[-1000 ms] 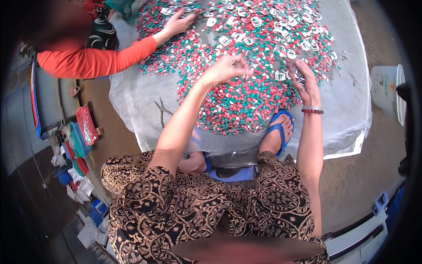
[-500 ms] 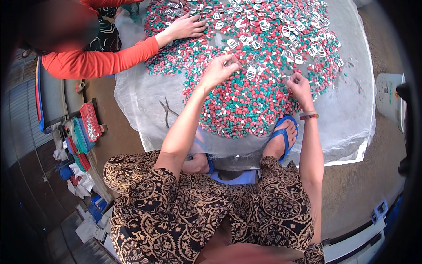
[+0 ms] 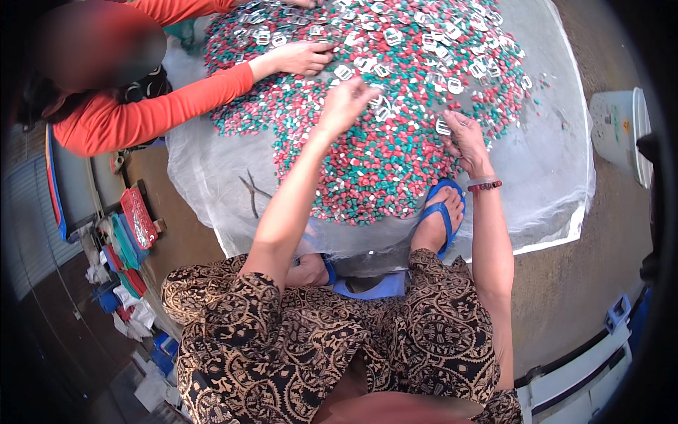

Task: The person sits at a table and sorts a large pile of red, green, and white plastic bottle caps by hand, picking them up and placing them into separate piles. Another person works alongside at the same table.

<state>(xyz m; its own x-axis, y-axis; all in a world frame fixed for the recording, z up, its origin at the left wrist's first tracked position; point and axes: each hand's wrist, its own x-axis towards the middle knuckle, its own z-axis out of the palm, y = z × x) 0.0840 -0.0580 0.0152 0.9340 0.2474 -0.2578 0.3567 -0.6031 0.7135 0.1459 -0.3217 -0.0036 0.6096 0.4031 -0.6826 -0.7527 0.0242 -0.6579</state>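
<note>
A wide heap of small red, green and white pebble-like pieces (image 3: 374, 166) lies on a pale translucent sheet (image 3: 551, 177). White and clear frame-shaped buckles (image 3: 393, 36) are strewn over its far part. My right hand (image 3: 466, 145) is closed at the heap's right side, with a white buckle (image 3: 443, 127) pinched between thumb and fingers. Over the middle of the heap, my left hand (image 3: 344, 107) has its fingertips drawn together beside some buckles (image 3: 383, 113); whatever they may hold is too small to make out.
At the left, a co-worker's hand (image 3: 308, 58) in a red sleeve (image 3: 191, 95) rests on the heap. Dark pliers (image 3: 253, 192) lie on the sheet near my left forearm. My foot in a blue flip-flop (image 3: 443, 219) borders the heap. A white bucket (image 3: 618, 134) stands right.
My right hand has turned and opened out somewhat, bringing the white buckle into sight. The view has shifted a little. My left hand still hovers with its fingertips together; the co-worker's head has moved.
</note>
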